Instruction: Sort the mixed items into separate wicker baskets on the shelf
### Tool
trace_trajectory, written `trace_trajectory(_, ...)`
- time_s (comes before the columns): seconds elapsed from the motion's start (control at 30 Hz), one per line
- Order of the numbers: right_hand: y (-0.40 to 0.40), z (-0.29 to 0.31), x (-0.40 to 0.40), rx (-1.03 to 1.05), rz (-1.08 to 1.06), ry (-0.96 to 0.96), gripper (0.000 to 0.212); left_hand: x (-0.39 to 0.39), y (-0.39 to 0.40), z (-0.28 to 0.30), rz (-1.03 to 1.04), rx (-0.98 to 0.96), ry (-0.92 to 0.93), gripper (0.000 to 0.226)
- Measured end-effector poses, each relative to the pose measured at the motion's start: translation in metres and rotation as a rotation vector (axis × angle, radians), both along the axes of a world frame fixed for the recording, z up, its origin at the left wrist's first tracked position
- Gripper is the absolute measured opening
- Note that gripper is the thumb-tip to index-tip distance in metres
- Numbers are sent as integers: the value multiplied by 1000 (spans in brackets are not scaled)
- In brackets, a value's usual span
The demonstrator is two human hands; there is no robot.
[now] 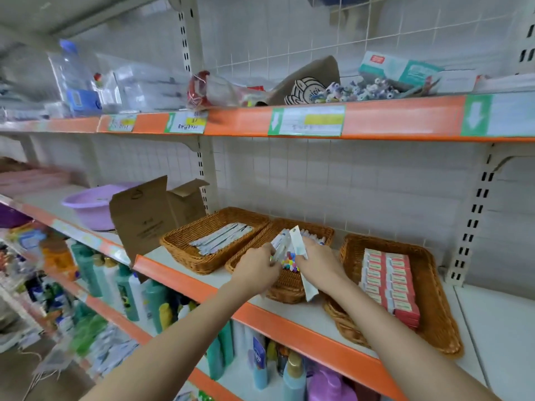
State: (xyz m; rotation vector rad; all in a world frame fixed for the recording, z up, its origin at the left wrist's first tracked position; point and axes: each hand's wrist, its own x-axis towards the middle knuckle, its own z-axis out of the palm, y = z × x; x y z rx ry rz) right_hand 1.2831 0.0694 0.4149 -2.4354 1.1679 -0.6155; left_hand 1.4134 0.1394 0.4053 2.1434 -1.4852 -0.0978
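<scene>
On the white shelf with the orange front edge [289,316], the left brown wicker basket [185,250] holds flat pale sachets [223,238]. Over the middle wicker basket [285,287], still mixed with small coloured pieces [289,261], the left hand [260,266] pinches a thin bundle of white packets [280,246]; the right hand [321,263] grips a long white packet [301,266] standing nearly upright. The right wicker basket [434,308] holds red-and-white boxes [389,285]. The loosely pinched bundle could fan out and slip back into the mix, and the long packet's lower end, overhanging the shelf edge, could drop to the bottles below.
</scene>
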Motion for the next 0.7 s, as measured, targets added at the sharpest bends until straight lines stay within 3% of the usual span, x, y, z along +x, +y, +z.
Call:
trace_trajectory(0.23, -18, -5, 50, 45, 57, 15, 57, 57, -17, 7, 26, 5, 4, 26)
trace_trajectory(0.37, -27, -6, 82, 58, 44, 2, 39, 88, -28, 3, 20, 11, 1, 17)
trace_trajectory(0.7, -24, -12, 189, 104, -64, -56, 45, 206, -48, -5, -52, 43, 29, 36)
